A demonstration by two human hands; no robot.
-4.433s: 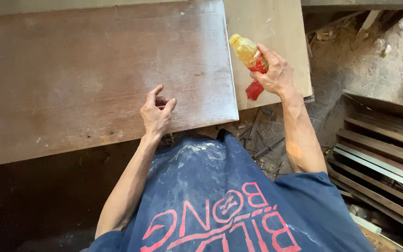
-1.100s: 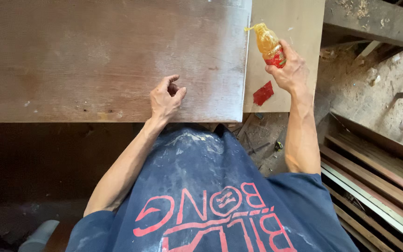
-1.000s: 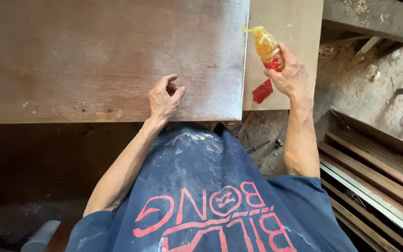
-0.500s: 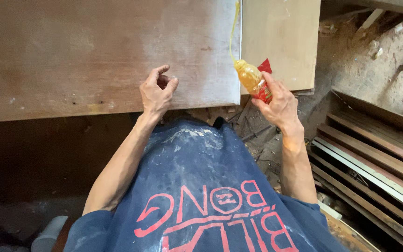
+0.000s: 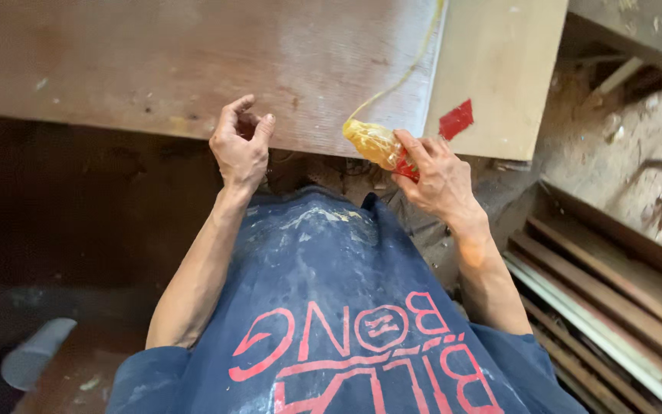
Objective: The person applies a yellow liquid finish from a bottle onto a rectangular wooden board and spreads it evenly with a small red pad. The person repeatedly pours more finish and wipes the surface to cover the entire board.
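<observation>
My right hand (image 5: 440, 178) grips a small yellow squeeze bottle (image 5: 375, 142) with a red label, tipped toward the near edge of a brown wooden board (image 5: 193, 61). A thin yellow line of glue (image 5: 401, 73) runs from the bottle's tip up along the board's right edge. My left hand (image 5: 240, 146) rests on the board's near edge, fingers curled, holding nothing. A paler board (image 5: 499, 69) lies beside the brown one on the right, with a red patch (image 5: 455, 119) on it.
Stacked wooden planks and strips (image 5: 614, 299) lie at the lower right. Dusty ground with scraps (image 5: 637, 123) shows at the upper right. My blue shirt fills the bottom; a dark floor lies at the left.
My right hand has brought the bottle down from the top of the board's right edge to its near edge, leaving a yellow glue line. The left hand stays put.
</observation>
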